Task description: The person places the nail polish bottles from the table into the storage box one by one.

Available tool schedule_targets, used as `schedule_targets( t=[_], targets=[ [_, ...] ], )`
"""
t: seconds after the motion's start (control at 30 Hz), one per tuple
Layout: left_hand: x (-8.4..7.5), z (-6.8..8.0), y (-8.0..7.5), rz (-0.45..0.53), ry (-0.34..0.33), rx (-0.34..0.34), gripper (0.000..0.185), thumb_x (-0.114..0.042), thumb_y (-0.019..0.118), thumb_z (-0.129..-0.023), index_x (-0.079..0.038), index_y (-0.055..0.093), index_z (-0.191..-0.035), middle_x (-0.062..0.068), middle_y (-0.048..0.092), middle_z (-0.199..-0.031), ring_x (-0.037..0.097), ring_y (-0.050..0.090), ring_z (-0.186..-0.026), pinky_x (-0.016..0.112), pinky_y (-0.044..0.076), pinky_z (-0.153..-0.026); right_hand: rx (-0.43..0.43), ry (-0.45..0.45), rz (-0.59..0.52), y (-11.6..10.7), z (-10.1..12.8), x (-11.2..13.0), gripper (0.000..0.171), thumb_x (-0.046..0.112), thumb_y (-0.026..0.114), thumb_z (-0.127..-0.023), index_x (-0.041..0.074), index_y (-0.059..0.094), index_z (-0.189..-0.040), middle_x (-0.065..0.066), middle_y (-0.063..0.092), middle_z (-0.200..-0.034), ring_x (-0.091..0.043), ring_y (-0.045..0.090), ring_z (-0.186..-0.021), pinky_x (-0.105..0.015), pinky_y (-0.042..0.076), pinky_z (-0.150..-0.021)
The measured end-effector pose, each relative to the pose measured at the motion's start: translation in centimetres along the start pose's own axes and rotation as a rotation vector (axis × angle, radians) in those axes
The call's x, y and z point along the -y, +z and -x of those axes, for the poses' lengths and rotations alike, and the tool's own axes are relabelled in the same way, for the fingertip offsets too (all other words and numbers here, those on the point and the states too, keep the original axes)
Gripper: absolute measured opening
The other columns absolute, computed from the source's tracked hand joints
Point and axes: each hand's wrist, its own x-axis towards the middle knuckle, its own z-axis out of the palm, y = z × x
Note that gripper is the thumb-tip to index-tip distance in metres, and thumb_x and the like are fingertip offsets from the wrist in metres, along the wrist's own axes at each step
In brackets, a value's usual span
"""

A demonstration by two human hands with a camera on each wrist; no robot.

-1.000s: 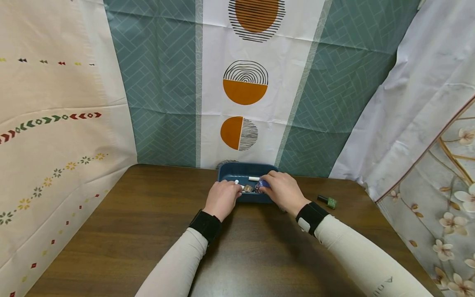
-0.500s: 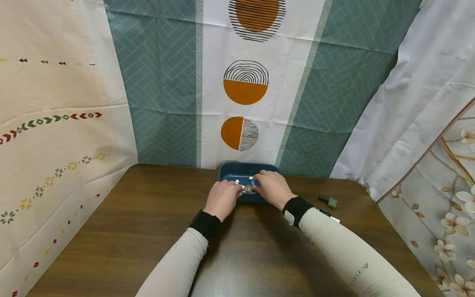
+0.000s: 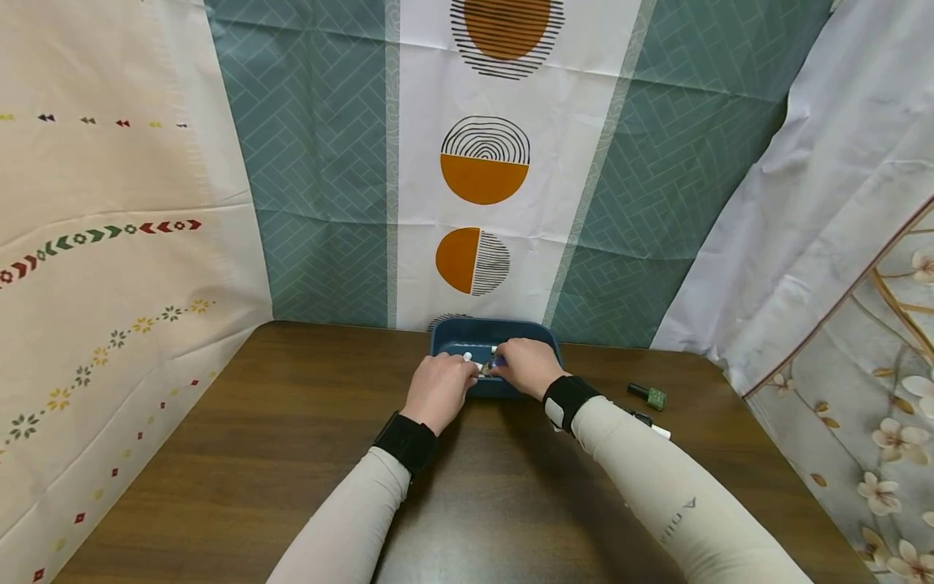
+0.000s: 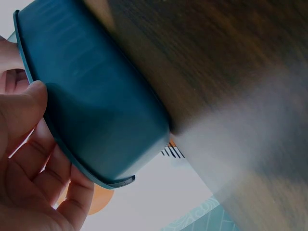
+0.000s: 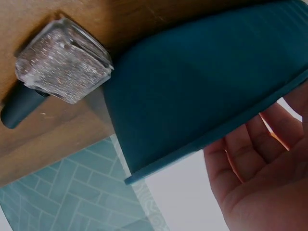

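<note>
**Both hands over the blue tray of small bottles**

A dark blue tray [image 3: 467, 334] is seen just below the middle of the head view, at the far edge of the brown surface [image 3: 292, 454]. Both hands are reached over its near rim. The left hand [image 3: 438, 389] is curled at the tray's left part, beside a white-capped item [image 3: 467, 356]; whether anything is pinched by it cannot be told. The right hand [image 3: 527, 365] is bent over the tray's middle, its fingertips at a small bottle [image 3: 487, 368], but a firm grip cannot be confirmed. In both wrist views only loosely curved fingers beyond the tray's rim are shown.

The step in hand is judged to be the sorting or picking of bottles inside the tray. For the next move, a clean pinch on one bottle would be called for, without the neighbours being knocked.

Counted: one tray; at least three small items inside it, partly hidden by the hands; one green bottle [image 3: 647, 395] lying at the centre right of the head view; one glitter bottle [image 5: 65, 62] lying just beside the tray in the upper left of the right wrist view.
</note>
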Motion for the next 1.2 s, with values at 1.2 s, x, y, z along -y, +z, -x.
schedule_targets(
  t=[1.2],
  targets=[
    [-0.2, 0.0, -0.3, 0.005, -0.013, 0.025, 0.006, -0.018, 0.083, -0.102, -0.014, 0.086, -0.105, 0.002, 0.076, -0.088, 0.025, 0.067, -0.085, 0.044, 0.055, -0.082, 0.060, 0.068, -0.018, 0.5, -1.3, -0.3, 0.021, 0.029, 0.089, -0.096, 0.010, 0.086, -0.106, -0.001, 0.078, -0.093, -0.017, 0.068, -0.079, -0.040, 0.061, -0.077]
  ],
)
